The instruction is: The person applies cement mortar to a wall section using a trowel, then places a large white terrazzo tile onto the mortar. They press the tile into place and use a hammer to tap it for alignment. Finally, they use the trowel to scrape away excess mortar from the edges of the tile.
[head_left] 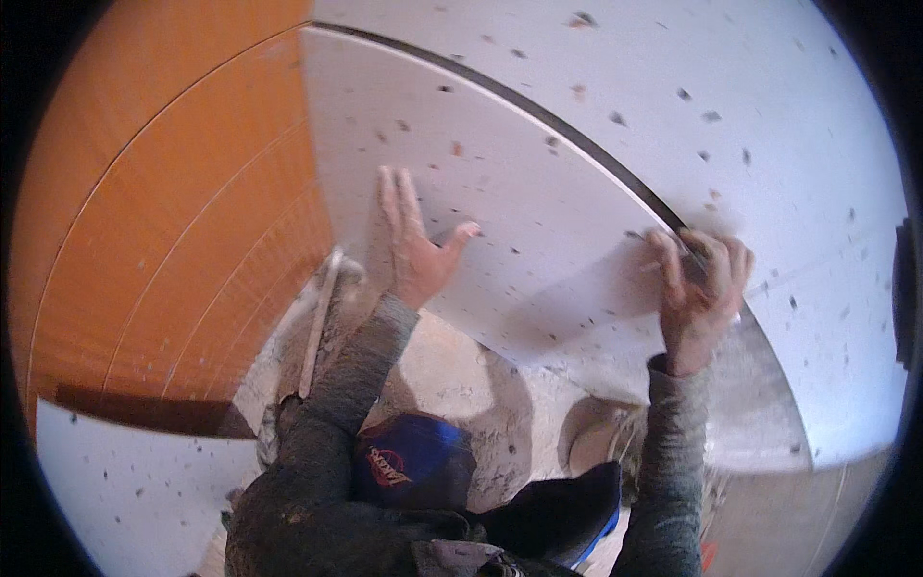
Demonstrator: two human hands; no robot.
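A large pale tile with dark and brown flecks stands against the wall in front of me. My left hand lies on its face near the left side, fingers stretched and thumb out to the side. At the tile's upper right edge, my right hand has its fingers curled over the rim, where a dark gap runs between this tile and the matching speckled tile above. Part of the right fingertips is hidden in that gap.
Orange wood-toned panels with curved-looking joints cover the left wall. A thin strip leans beside my left forearm. Below, the rough ground is dusty, with a round container near my right forearm. Another speckled surface lies lower left.
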